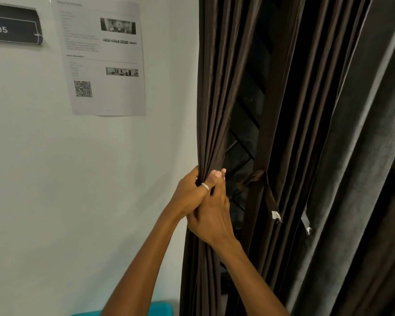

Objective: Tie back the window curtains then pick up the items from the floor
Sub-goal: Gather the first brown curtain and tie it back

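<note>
A dark brown curtain hangs beside the white wall, its left folds bunched together. My left hand, with a ring on one finger, grips that bunch from the left. My right hand wraps round the same bunch from the right, fingertips showing above the left hand. A brown tieback strap with a white tag hangs loose from the neighbouring folds, right of my hands. Behind the gap, a dark window grille shows. No floor items are in sight.
A printed sheet with a QR code and a dark sign are stuck on the wall at left. A grey curtain hangs at right with a small hook strap. A turquoise object sits at the bottom.
</note>
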`<state>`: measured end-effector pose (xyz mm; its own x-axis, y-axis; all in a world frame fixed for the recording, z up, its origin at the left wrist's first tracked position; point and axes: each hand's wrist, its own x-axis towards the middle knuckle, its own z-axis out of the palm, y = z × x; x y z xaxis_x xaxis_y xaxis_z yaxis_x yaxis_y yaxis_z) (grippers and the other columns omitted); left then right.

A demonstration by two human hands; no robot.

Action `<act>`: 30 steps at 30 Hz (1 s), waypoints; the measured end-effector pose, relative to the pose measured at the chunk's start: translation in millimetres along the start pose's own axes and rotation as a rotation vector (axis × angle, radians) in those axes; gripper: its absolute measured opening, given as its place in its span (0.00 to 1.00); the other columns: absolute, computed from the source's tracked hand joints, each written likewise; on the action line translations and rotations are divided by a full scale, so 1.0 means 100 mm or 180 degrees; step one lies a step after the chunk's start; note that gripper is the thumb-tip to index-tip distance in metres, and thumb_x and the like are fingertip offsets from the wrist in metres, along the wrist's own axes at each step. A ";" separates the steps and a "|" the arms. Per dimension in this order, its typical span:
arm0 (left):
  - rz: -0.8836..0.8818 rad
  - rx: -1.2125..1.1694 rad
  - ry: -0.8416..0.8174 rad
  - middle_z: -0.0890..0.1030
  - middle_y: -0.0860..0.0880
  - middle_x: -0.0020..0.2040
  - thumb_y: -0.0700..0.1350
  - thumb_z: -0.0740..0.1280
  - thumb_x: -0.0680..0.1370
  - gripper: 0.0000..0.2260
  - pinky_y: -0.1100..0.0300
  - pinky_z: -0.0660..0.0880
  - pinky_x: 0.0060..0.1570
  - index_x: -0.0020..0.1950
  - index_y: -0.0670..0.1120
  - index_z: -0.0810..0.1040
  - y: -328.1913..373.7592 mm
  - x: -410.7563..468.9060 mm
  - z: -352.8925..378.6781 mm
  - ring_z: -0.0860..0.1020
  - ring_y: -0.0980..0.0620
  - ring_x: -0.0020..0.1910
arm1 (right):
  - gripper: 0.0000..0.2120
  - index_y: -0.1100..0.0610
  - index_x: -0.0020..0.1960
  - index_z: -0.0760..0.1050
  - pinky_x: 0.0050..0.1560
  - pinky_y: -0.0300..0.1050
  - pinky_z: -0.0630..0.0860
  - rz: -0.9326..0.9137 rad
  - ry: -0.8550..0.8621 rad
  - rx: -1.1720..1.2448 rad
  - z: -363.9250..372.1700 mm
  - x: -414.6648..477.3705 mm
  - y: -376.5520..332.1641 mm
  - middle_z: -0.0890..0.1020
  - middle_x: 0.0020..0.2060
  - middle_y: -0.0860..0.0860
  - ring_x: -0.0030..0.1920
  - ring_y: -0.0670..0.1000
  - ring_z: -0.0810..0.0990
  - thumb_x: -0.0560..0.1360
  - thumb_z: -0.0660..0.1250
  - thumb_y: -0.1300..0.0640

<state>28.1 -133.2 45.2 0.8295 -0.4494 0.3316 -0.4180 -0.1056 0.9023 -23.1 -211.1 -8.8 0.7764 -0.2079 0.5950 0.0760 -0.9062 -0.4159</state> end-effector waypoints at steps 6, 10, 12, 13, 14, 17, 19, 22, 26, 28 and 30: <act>0.0221 0.0169 -0.0020 0.79 0.53 0.66 0.56 0.63 0.82 0.21 0.53 0.75 0.67 0.74 0.52 0.71 0.01 0.02 -0.17 0.77 0.53 0.65 | 0.37 0.49 0.81 0.51 0.74 0.37 0.65 0.0294 0.0042 0.2054 -0.26 0.05 0.19 0.63 0.77 0.46 0.72 0.33 0.65 0.78 0.66 0.62; 0.0287 0.0253 -0.0280 0.76 0.54 0.69 0.55 0.62 0.83 0.22 0.56 0.72 0.68 0.76 0.53 0.67 0.06 0.02 -0.22 0.75 0.54 0.67 | 0.24 0.51 0.74 0.66 0.67 0.50 0.77 0.0526 -0.0226 0.3070 -0.54 0.30 0.38 0.80 0.65 0.50 0.66 0.48 0.79 0.80 0.68 0.61; 0.0290 0.0200 -0.0381 0.75 0.56 0.68 0.54 0.62 0.83 0.22 0.61 0.73 0.66 0.77 0.53 0.66 0.09 0.02 -0.21 0.75 0.55 0.67 | 0.19 0.53 0.71 0.72 0.63 0.49 0.79 0.0459 -0.0629 0.3290 -0.69 0.40 0.43 0.82 0.63 0.52 0.64 0.52 0.81 0.81 0.67 0.61; 0.0296 0.0197 -0.0411 0.75 0.56 0.67 0.54 0.61 0.83 0.23 0.66 0.74 0.62 0.77 0.52 0.65 0.10 0.02 -0.20 0.75 0.57 0.66 | 0.19 0.54 0.70 0.73 0.62 0.51 0.79 0.0443 -0.0834 0.3329 -0.75 0.44 0.44 0.83 0.63 0.52 0.64 0.53 0.82 0.81 0.67 0.60; 0.0298 0.0233 -0.0428 0.74 0.57 0.66 0.53 0.61 0.83 0.23 0.71 0.74 0.57 0.77 0.52 0.65 0.12 0.00 -0.19 0.74 0.58 0.64 | 0.18 0.53 0.70 0.74 0.62 0.52 0.79 0.0445 -0.1004 0.3313 -0.78 0.47 0.45 0.83 0.63 0.52 0.63 0.53 0.82 0.81 0.67 0.59; 0.0309 0.0339 -0.0439 0.75 0.56 0.65 0.54 0.61 0.83 0.23 0.73 0.74 0.53 0.77 0.51 0.65 0.14 0.01 -0.19 0.74 0.58 0.62 | 0.18 0.52 0.69 0.75 0.62 0.54 0.78 0.0487 -0.1245 0.3179 -0.82 0.54 0.48 0.83 0.62 0.51 0.63 0.53 0.82 0.80 0.68 0.58; 0.0297 0.0435 -0.0424 0.75 0.53 0.67 0.54 0.62 0.82 0.23 0.67 0.75 0.57 0.76 0.50 0.67 0.14 0.03 -0.22 0.76 0.54 0.64 | 0.18 0.51 0.69 0.75 0.62 0.54 0.78 0.0481 -0.1281 0.3073 -0.83 0.56 0.48 0.83 0.62 0.50 0.63 0.52 0.82 0.80 0.68 0.57; 0.0286 0.0585 -0.0338 0.76 0.49 0.66 0.54 0.63 0.82 0.20 0.60 0.76 0.61 0.73 0.49 0.70 0.16 0.05 -0.25 0.77 0.51 0.64 | 0.18 0.52 0.69 0.75 0.65 0.53 0.78 0.0431 -0.1255 0.2923 -0.82 0.56 0.47 0.83 0.62 0.49 0.63 0.51 0.82 0.80 0.68 0.56; 0.0313 0.0721 -0.0173 0.77 0.50 0.66 0.54 0.65 0.81 0.22 0.55 0.76 0.64 0.73 0.49 0.70 0.17 0.04 -0.25 0.77 0.49 0.64 | 0.18 0.54 0.71 0.74 0.60 0.38 0.78 0.0328 -0.1159 0.2802 -0.79 0.57 0.44 0.83 0.62 0.47 0.63 0.44 0.81 0.81 0.66 0.58; 0.0288 0.0743 -0.0125 0.77 0.50 0.68 0.54 0.65 0.81 0.24 0.52 0.75 0.66 0.75 0.49 0.68 0.16 0.04 -0.24 0.77 0.48 0.66 | 0.18 0.54 0.71 0.74 0.60 0.37 0.78 0.0286 -0.1145 0.2695 -0.78 0.58 0.44 0.83 0.62 0.46 0.62 0.43 0.81 0.82 0.66 0.57; 0.0240 0.0861 -0.0082 0.75 0.49 0.71 0.54 0.64 0.81 0.24 0.51 0.73 0.68 0.76 0.48 0.67 0.15 0.04 -0.25 0.75 0.46 0.69 | 0.17 0.53 0.71 0.75 0.64 0.43 0.78 0.0262 -0.1079 0.2437 -0.75 0.60 0.44 0.83 0.62 0.46 0.62 0.45 0.82 0.82 0.65 0.56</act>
<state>34.2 -114.6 66.3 0.7840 -0.4871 0.3849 -0.5648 -0.3023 0.7678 -20.2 -291.2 59.6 0.9346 -0.0299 0.3544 0.3194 -0.3675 -0.8734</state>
